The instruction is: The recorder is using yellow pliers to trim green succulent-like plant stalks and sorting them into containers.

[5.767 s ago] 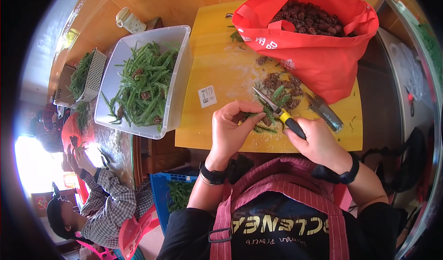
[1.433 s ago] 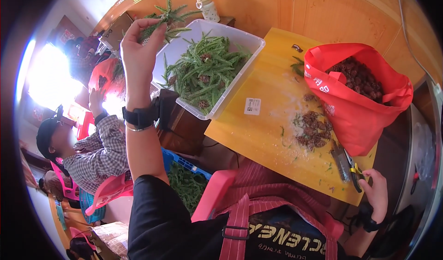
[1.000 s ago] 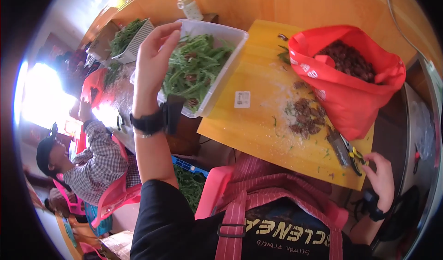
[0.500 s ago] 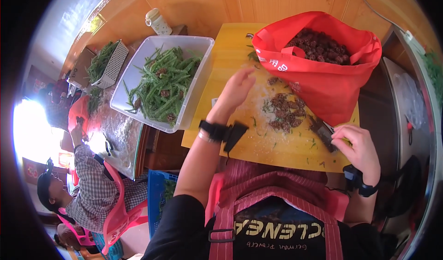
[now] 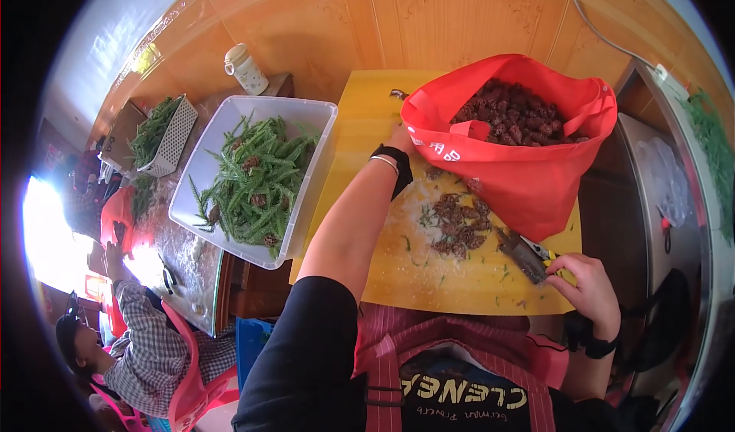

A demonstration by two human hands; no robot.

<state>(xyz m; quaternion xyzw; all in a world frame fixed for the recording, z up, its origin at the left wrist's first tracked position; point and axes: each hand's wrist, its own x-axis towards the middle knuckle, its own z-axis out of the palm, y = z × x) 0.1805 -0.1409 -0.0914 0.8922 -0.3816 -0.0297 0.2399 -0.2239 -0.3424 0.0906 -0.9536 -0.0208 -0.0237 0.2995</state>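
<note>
My left hand [image 5: 400, 138] reaches far forward to the left edge of the red bag [image 5: 505, 179]; its fingers are hidden there. Dark brown pine cones [image 5: 521, 110] fill the bag. My right hand [image 5: 579, 280] is closed at the table's right front, around the yellow handles of what looks like pliers [image 5: 549, 256], whose metal end points toward the bag. Next to them lies a dark, flat, oblong piece [image 5: 522, 256]. A pile of brown pine cones [image 5: 459, 227] rests on the yellow tabletop [image 5: 367, 275] among white flecks and green bits.
Left of the tabletop stands a clear plastic tub [image 5: 285, 256] with green sprigs and several cones. Behind it is a pale bottle [image 5: 246, 70]. A white basket [image 5: 178, 137] holds more greenery. At the far left a person [image 5: 157, 328] sits at another table.
My left hand has moved forward to the bag's left edge. My right hand has moved slightly left and lower, and the yellow handles now show in it. The whole view has shifted.
</note>
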